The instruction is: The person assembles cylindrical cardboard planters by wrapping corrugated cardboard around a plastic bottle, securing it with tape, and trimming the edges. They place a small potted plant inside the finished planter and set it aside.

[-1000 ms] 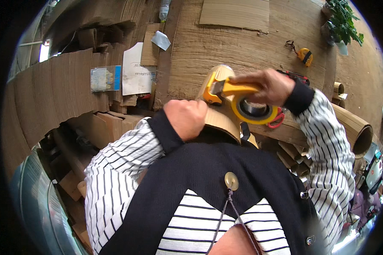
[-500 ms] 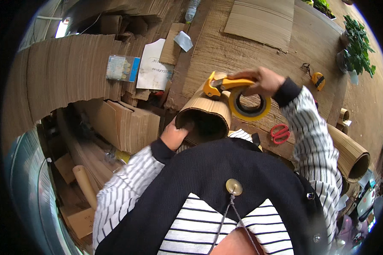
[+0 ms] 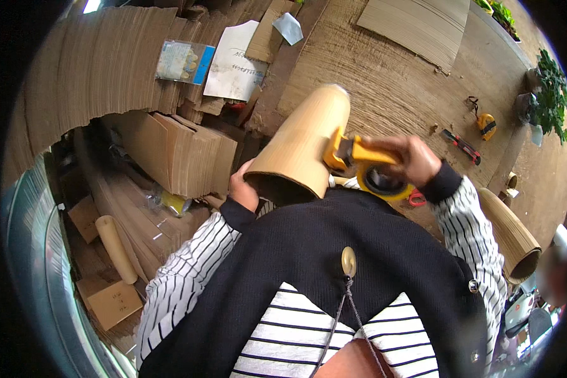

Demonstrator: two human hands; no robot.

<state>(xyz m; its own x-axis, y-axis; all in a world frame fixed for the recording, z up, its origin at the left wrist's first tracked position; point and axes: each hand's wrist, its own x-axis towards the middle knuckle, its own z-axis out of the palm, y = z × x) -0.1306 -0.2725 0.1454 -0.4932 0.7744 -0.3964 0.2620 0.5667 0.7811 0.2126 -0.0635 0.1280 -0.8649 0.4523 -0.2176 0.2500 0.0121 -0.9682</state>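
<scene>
A rolled tube of brown cardboard [image 3: 305,142] leans away from me, its dark open end near my chest. My left hand [image 3: 242,187] grips the rim of that end on the left side; some of its fingers are hidden by the tube. My right hand [image 3: 416,162] is closed round the handle of a yellow tape dispenser [image 3: 372,153] carrying a roll of tape. The dispenser's head is against or very close to the tube's right side. Partly covered by the roll, red-handled scissors [image 3: 417,198] lie on the table.
A utility knife [image 3: 461,147] and a yellow tape measure [image 3: 486,126] lie to the right, near a potted plant [image 3: 548,94]. Another cardboard tube [image 3: 510,236] rests beyond my right arm. Stacked cardboard [image 3: 101,63] fills the left, with a small box [image 3: 114,305] below.
The dispenser has come down from the tube's top to its right side. The tube has turned, showing a smooth face, and its far end is uncovered. The view has shifted, revealing the knife.
</scene>
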